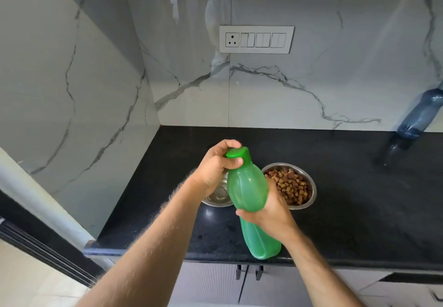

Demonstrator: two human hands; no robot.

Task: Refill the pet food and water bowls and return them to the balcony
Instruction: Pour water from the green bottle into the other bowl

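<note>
1. Over the black stone counter [335,187]: left hand [215,167], forearm angled up from lower left, fingers curled round the green cap [237,152].
2. Translucent green plastic bottle [249,194], tilted, above the empty steel bowl [219,195].
3. Right hand [271,213] grips the bottle mid-body.
4. Steel bowl of brown kibble [293,187] just beside, right.

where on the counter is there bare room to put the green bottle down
Bare black counter lies right of the kibble bowl, short of the blue bottle; another strip runs between the bowls and the wall. It is crowded around the steel bowl, under the green bottle and both hands.
</note>
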